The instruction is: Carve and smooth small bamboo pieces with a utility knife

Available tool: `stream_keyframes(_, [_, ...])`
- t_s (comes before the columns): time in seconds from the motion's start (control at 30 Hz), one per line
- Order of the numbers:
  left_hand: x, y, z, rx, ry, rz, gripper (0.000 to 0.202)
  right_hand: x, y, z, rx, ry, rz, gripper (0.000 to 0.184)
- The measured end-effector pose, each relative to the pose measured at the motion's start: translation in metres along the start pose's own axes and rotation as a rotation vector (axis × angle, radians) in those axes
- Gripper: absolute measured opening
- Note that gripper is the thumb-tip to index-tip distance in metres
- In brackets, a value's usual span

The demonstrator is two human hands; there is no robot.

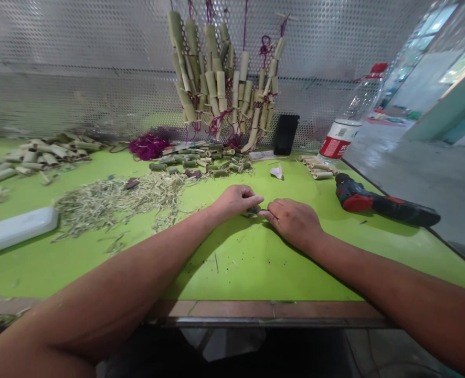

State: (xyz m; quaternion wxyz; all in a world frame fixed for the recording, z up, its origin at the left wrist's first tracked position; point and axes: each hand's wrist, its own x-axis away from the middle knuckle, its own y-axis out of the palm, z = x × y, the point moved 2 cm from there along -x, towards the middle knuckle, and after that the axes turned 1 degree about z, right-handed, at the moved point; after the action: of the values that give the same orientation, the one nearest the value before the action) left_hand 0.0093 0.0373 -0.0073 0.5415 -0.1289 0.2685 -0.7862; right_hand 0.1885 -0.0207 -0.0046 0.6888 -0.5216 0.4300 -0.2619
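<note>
My left hand (237,200) is over the middle of the green tabletop, closed on a short greenish piece of bamboo (251,212), mostly hidden under its fingers. From the right, my right hand (294,219) meets it, fingers curled and thumb pointing toward the bamboo. Something thin and dark shows at its fingertips, too small to name. Scattered dark specks and a thin sliver lie on the green surface (248,278) in front of both hands.
Bamboo shavings (118,202) and cut tubes (39,155) lie left, near a white case (20,231). Strung bamboo pieces (217,79) hang behind, above purple string (149,146). A phone (286,135), bottle (345,128) and cordless drill (386,203) are at right.
</note>
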Motion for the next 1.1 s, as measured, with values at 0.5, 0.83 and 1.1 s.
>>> stream_keyframes(0.5, [-0.0007, 0.0015, 0.0020, 0.020, 0.046, -0.037, 0.038, -0.0046, -0.0002, -0.0019, -0.001, -0.044, -0.113, 0.053])
stream_keyframes(0.83, [-0.0021, 0.0021, 0.0005, 0.047, 0.082, -0.022, 0.038, -0.0003, -0.0007, 0.0002, -0.003, 0.014, -0.015, 0.056])
stream_keyframes(1.1, [-0.0010, 0.0022, 0.0017, 0.047, 0.038, -0.053, 0.045, -0.0043, 0.0011, 0.0014, 0.001, -0.011, -0.027, 0.057])
